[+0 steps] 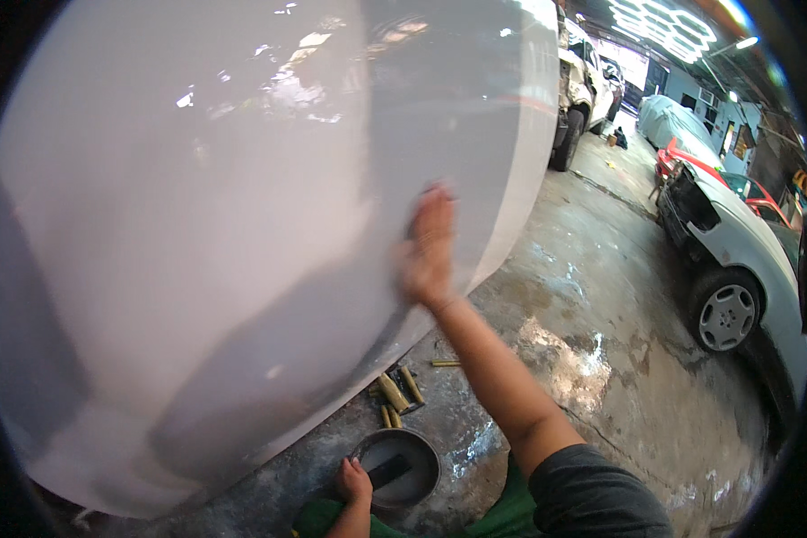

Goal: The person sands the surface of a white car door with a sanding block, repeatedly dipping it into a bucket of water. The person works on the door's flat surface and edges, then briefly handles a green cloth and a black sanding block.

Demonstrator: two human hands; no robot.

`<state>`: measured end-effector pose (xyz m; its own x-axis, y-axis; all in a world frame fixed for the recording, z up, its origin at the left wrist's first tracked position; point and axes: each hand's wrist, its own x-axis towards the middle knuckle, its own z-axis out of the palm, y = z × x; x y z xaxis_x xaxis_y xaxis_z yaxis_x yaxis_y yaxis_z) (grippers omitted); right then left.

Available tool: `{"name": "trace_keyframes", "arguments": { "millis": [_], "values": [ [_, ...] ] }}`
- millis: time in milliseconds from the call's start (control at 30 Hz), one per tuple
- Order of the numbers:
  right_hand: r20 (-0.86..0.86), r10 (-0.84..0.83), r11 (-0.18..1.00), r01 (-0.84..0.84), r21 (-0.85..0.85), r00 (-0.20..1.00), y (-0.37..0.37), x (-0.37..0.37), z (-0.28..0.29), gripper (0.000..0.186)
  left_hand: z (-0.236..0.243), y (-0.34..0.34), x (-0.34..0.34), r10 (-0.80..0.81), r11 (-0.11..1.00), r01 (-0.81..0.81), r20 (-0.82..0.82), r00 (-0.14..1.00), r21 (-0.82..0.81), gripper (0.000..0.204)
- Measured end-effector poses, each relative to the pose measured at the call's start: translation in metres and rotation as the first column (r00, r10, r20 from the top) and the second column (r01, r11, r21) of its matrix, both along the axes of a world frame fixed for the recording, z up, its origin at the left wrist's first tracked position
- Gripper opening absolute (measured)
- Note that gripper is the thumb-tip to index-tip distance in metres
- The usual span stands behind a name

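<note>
My right hand (429, 251) lies flat against the glossy white car body panel (242, 224), near its lower right curve. It is blurred by motion, and a dark pad (411, 226) shows under its fingers, pressed to the panel. My left hand (352, 480) is low down at the rim of a round grey metal bowl (421, 489) on the floor. Its curled fingers meet the end of a dark block (391, 469) lying in the bowl. Whether the hand grips that block is unclear.
Several yellowish rolled pieces (396, 393) lie on the wet concrete floor (601, 341) under the panel. A white car (744, 260) with a bare front wheel stands at the right, a covered car (668, 121) behind it. Another white vehicle (583, 90) stands farther back.
</note>
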<state>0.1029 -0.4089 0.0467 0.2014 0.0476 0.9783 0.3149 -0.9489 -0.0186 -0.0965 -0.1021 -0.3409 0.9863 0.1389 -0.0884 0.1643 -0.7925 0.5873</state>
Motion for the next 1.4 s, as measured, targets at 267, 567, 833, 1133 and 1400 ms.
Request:
{"name": "trace_keyframes", "arguments": {
  "millis": [267, 567, 833, 1133, 1400],
  "values": [
    [-0.027, 0.046, 0.560, -0.003, 0.829, 0.999, -0.106, 0.040, -0.023, 0.070, -0.026, -0.002, 0.003, 0.012, 0.998, -0.012, -0.003, 1.000, -0.063, 0.037],
    [-0.044, 0.125, 0.855, -0.085, 0.512, 0.991, 0.003, -0.007, -0.125, 0.068, -0.016, -0.005, 0.003, 0.002, 0.999, -0.006, -0.083, 0.997, -0.040, 0.037],
    [-0.119, 0.184, 0.455, 0.023, 0.890, 0.976, 0.006, 0.004, -0.116, 0.076, -0.010, 0.003, -0.001, 0.017, 1.000, -0.017, -0.023, 1.000, -0.011, 0.032],
    [0.057, 0.344, 0.080, -0.089, 0.993, 0.937, -0.061, -0.005, -0.122, 0.072, -0.005, 0.000, -0.003, -0.052, 0.999, 0.051, -0.028, 0.998, -0.005, 0.032],
    [-0.033, 0.417, 0.129, -0.023, 0.991, 0.908, 0.060, -0.046, -0.119, 0.073, 0.006, -0.002, -0.002, -0.073, 0.997, 0.077, -0.119, 0.990, 0.025, 0.033]
  ]
}}
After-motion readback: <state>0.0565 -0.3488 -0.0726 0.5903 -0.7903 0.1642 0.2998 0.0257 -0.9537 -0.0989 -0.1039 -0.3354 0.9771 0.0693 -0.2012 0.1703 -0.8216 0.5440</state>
